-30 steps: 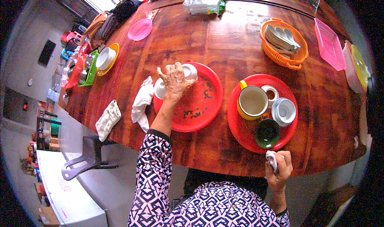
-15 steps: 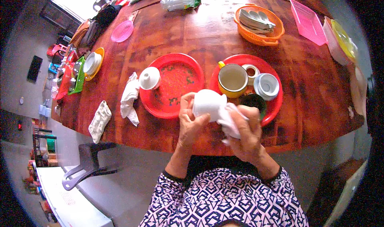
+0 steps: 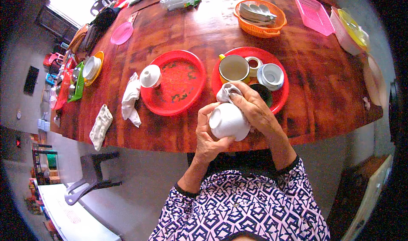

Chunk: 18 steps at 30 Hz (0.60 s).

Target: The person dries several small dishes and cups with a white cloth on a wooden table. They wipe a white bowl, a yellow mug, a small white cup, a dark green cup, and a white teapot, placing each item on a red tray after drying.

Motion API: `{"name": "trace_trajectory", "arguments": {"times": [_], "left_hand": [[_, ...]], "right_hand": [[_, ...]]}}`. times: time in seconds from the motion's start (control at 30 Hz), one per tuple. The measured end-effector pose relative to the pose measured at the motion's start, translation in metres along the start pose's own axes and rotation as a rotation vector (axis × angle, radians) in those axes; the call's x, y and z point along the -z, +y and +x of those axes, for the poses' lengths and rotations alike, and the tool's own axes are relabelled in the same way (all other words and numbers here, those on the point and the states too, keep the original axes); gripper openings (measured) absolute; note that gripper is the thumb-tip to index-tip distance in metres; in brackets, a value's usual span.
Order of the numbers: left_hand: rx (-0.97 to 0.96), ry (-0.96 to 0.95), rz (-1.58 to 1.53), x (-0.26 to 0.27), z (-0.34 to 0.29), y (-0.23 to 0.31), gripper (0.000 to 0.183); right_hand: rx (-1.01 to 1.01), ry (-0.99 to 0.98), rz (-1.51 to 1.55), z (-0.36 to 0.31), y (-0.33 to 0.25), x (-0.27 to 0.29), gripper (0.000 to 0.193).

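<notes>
Wiping step: left hand (image 3: pixel 208 132) grips small white ceramic cup (image 3: pixel 228 121) w/ right hand (image 3: pixel 254 109) clenched on white cloth (image 3: pixel 226 92); next prob. needs turning cup to rub the rest.

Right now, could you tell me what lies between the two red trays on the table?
In the head view, nothing: only a narrow strip of bare wooden table separates the left red tray from the right red tray.
</notes>
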<state>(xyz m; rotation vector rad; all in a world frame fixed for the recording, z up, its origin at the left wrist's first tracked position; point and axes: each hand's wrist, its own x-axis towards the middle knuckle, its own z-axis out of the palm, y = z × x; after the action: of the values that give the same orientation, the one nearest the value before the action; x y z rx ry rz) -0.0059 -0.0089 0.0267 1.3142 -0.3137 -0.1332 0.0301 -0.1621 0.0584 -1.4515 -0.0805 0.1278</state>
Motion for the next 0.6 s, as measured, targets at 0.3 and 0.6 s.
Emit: {"name": "trace_trajectory", "arguments": {"times": [0.3,0.6], "left_hand": [[0.166,0.211,-0.525,-0.009,0.000,-0.014,0.071],[0.125,0.118,-0.319,-0.011,-0.009,-0.011,0.071]], "right_hand": [[0.739,0.228,-0.805,-0.047,0.021,-0.017,0.042],[0.790,0.134,-0.934,-0.061,0.000,-0.015,0.047]]}}
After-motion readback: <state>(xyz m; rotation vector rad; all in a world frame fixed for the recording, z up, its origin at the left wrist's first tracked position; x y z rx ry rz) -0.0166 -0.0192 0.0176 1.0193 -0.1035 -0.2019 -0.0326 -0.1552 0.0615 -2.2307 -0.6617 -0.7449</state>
